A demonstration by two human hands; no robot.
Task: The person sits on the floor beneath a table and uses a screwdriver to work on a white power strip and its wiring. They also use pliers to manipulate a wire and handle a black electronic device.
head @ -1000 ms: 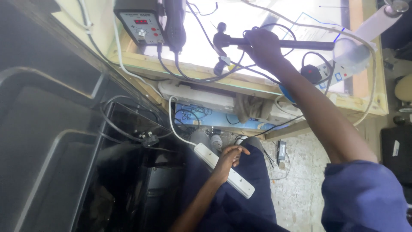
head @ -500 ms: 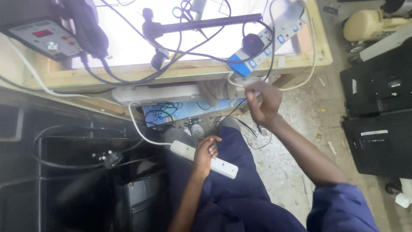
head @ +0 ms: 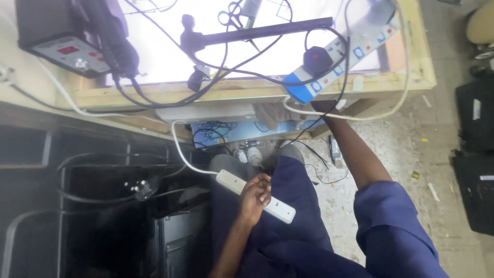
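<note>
On my lap, my left hand (head: 256, 194) grips a white power strip (head: 280, 210) around its middle; the strip's white cord (head: 180, 149) runs up toward the bench. My right hand (head: 325, 107) reaches to the wooden bench's front edge (head: 231, 91), just below a blue-and-white power strip (head: 355, 51) with a black plug (head: 316, 55) in it. A black cable (head: 343, 77) from that plug passes beside the right hand's fingers. Whether they hold it is hidden.
On the bench stand a black box with a red display (head: 56, 41), a long black bar (head: 257, 33), scissors (head: 234, 10) and tangled cables. A loose plug (head: 141, 189) hangs over dark shelving on the left. Black cases (head: 476, 154) stand on the littered floor at right.
My right hand left the black bar on the bench and came down to the bench's front edge under the blue-and-white strip. My left hand stayed on the white strip.
</note>
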